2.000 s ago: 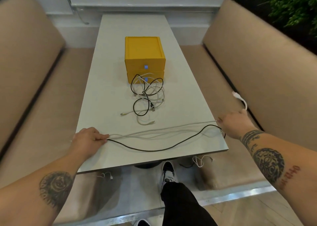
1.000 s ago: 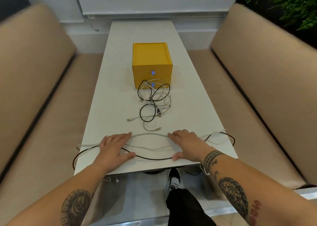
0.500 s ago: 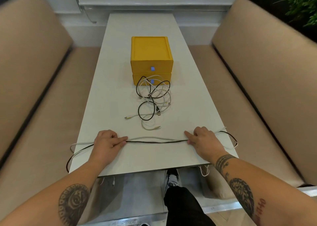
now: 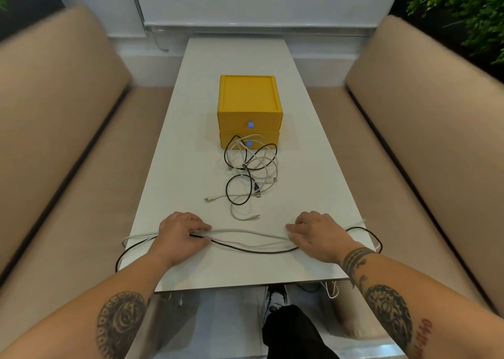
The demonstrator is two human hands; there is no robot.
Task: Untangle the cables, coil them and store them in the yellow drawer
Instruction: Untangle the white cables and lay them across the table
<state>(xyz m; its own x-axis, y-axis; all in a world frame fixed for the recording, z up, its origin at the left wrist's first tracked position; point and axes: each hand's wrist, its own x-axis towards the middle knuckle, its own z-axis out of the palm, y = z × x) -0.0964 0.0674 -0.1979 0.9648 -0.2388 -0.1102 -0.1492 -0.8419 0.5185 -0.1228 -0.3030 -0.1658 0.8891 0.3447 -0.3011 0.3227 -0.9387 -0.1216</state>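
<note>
White worktop, near edge: left grip and right grip palm-down, fingers curled, each pinching white cable and black cable slack between them.

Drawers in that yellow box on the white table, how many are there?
2. The upper yellow drawer, blue-tabbed, is stacked on the lower yellow drawer, whose front is partly crossed by the tangled black and white cables. Both look shut; none seems hidden.

A long white table bears a yellow drawer unit midway; a tangle of cables lies against its lower front; by the near edge a white cable and a black cable stretch crosswise, overhanging both sides.
</note>
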